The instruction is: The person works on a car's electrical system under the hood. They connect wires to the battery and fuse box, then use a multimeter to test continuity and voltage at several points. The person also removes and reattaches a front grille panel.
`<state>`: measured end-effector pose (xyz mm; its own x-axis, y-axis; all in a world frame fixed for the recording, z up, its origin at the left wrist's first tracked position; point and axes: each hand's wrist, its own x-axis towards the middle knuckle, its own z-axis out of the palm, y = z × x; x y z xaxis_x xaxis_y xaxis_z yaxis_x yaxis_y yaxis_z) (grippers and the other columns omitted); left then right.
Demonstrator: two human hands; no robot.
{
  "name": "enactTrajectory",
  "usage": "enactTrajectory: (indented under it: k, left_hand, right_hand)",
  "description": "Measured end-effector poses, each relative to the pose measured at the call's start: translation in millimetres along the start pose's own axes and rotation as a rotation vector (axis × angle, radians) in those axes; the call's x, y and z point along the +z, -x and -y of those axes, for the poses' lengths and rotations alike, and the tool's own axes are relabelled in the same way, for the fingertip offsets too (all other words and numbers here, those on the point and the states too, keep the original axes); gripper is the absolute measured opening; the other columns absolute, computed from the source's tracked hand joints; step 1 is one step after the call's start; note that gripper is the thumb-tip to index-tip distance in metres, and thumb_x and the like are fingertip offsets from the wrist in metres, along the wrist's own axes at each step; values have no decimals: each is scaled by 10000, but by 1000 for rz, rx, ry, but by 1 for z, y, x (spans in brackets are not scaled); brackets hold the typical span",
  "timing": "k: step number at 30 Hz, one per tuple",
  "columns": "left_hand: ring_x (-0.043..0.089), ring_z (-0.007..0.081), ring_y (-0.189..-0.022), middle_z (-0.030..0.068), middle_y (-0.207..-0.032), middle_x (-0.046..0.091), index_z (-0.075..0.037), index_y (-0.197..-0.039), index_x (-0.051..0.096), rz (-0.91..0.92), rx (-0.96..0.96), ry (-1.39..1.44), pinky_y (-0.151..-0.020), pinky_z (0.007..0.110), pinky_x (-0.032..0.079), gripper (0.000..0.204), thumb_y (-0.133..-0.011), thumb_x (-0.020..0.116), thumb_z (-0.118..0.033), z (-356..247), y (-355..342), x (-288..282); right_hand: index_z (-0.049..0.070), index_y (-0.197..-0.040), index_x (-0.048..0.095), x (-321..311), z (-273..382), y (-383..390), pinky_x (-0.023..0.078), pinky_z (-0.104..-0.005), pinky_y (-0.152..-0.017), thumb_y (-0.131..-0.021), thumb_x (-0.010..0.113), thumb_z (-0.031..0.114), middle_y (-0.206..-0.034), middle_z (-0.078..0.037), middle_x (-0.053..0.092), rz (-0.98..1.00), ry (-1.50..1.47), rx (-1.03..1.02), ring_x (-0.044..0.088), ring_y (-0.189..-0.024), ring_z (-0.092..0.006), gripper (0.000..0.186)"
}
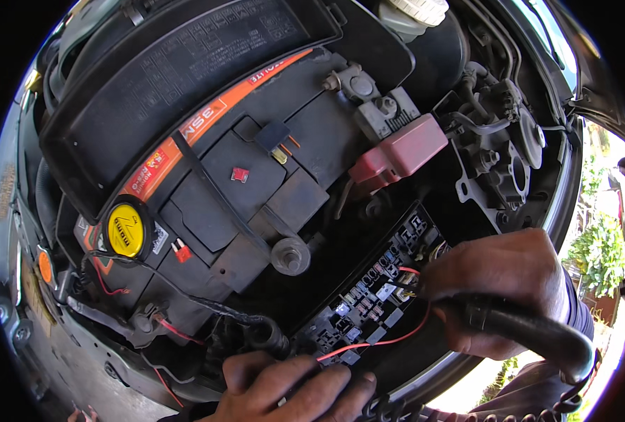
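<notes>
Fuse box (pixel 367 309) beside dusty battery (pixel 262 184), greenery (pixel 600 246) beyond

Print marks the black plastic lid (pixel 186 67) and long orange label (pixel 217 111) towards eleven o'clock, and round yellow disc (pixel 126 231) at nine.

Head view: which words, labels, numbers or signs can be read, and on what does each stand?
Wording is left uncopied; these bear print:
Orange strip along the battery: large pale lettering, partly readable.
Yellow disc: dark lettering and markings.
Black cover: diagram markings, too small to read.
White sticker by the disc: too small to read.
</notes>
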<state>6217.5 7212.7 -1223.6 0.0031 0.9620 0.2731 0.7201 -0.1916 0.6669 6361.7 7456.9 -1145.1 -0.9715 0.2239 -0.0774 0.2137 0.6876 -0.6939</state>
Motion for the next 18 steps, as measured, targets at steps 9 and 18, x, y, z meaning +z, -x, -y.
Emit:
enactTrajectory:
  k: [9,18]
  left_hand:
    - [587,231,-1130,25,-1242,709,-182,-1225,772,-54,95,-79,-902,391,455,301,-963,656,-270,8,-3,8]
    - [630,280,-1076,89,-1246,698,-104,-1224,761,-136,97,-80,-852,388,524,335,-919,629,-149,17,0,27]
  right_hand:
    - [56,-880,700,-3,5,1,600,-326,-534,-771,840,114,-856,-167,750,194,75,35,757,-672,-277,186]
    - [8,-964,684,22,18,12,607,-325,-534,-770,860,71,-878,-194,732,79,196,26,753,-673,-279,269]
